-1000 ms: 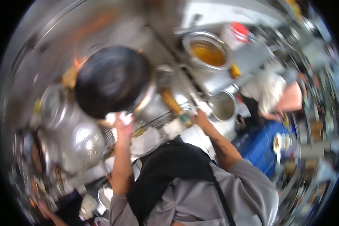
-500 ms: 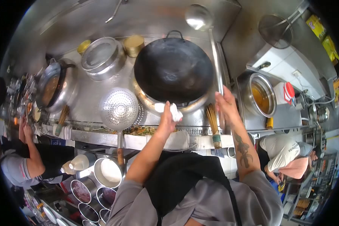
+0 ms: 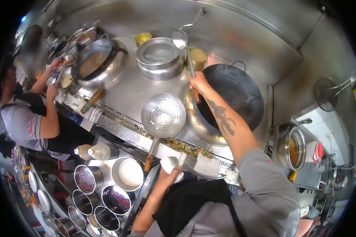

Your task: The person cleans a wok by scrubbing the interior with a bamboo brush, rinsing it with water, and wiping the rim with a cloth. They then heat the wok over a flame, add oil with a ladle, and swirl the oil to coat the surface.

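My right hand (image 3: 198, 82) is closed round the handle of a long metal ladle (image 3: 180, 39), reaching across the left part of a dark wok (image 3: 235, 96). The ladle's bowl is up near the rim of a round metal pot of clear liquid (image 3: 158, 55). A folded white cloth (image 3: 169, 164) is gripped in my left hand (image 3: 171, 174), low near the front edge of the stove. A perforated skimmer (image 3: 163, 115) lies between my hands and the pot, its wooden-tipped handle toward me. Faint smoke or steam hangs over the wok.
A co-worker (image 3: 29, 118) stands at the left by another wok (image 3: 93, 63). A bamboo brush (image 3: 94, 98) lies on the stove edge. Several metal containers stand at lower left, with a white-filled one (image 3: 127, 173). A steel pot of brown liquid (image 3: 293, 148) is at the right.
The view has turned left. My right hand has carried the ladle leftward over the wok toward the metal pot. My left hand has drawn back from the wok's near rim with the cloth. Flame shows behind the wok.
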`<state>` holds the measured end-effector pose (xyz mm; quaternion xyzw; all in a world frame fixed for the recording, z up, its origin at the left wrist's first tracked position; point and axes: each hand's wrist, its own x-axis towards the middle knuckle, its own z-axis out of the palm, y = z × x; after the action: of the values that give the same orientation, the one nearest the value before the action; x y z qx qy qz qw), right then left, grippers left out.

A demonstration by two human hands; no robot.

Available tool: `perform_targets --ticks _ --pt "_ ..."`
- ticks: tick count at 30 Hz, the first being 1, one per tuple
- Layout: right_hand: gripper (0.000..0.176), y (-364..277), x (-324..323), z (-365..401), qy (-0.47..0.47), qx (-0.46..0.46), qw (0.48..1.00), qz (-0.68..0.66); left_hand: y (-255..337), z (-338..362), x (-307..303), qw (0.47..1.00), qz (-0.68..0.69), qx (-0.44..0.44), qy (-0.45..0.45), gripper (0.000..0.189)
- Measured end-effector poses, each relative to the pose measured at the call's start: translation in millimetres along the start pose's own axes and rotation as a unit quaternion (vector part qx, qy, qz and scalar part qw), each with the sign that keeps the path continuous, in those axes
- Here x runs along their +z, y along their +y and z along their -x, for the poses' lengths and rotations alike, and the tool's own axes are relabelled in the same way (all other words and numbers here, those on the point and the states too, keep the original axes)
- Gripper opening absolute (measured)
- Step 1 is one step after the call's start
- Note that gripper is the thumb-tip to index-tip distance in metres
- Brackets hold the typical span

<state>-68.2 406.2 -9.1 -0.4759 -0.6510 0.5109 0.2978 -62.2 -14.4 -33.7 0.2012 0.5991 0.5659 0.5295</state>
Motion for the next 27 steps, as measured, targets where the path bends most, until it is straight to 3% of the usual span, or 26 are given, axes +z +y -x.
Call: perform_targets --ticks 4,5,6,8,9,10,12,15,18,23,27 --pt "0.014 0.1 44.1 -21.3 -0.062 0.005 0.998 -0.015 3.0 34.9 -29.1 0.994 0.016 -0.042 0.098 0.038" --pt "0.011 -7.7 55.8 -23.7 -0.045 0.086 0.994 0.057 0.1 39.6 -35.1 0.994 0.018 -0.036 0.105 0.038" --pt "0.007 -11.2 62.9 -26.4 -0.107 0.126 0.985 -0.054 -3.5 44.1 -40.9 0.993 0.019 -0.029 0.112 0.039" --pt "0.012 -15.5 59.3 -35.9 -0.221 0.206 0.915 -0.269 -4.7 51.4 -47.6 0.992 0.028 -0.025 0.118 0.040" --pt "0.019 -35.0 45.3 -27.5 -0.316 0.270 0.822 -0.389 -3.2 53.9 -48.2 0.992 0.036 -0.028 0.115 0.041" --pt "0.011 -43.3 37.4 -16.2 -0.344 0.228 0.761 -0.500 -1.6 55.5 -47.7 0.993 0.042 -0.032 0.108 0.043" --pt "0.016 -56.7 25.0 -1.5 -0.293 0.244 0.702 -0.601 3.2 56.7 -43.9 0.993 0.042 -0.022 0.111 0.046" --pt "0.035 -64.9 -10.5 23.5 -0.342 0.241 0.655 -0.630 10.1 54.9 -38.3 0.995 0.042 -0.042 0.084 0.050" --pt "0.039 -74.2 -58.3 69.8 -0.361 0.214 0.641 -0.642 12.6 51.1 -30.9 0.996 0.046 -0.052 0.050 0.051" --pt "0.031 -76.0 -142.9 170.9 -0.316 0.192 0.684 -0.628 24.0 38.7 -6.0 0.999 0.039 -0.027 -0.024 0.046" --pt "0.029 -46.0 -200.4 241.9 -0.265 0.226 0.713 -0.609 23.6 28.0 13.9 0.998 0.008 -0.025 -0.064 0.043"
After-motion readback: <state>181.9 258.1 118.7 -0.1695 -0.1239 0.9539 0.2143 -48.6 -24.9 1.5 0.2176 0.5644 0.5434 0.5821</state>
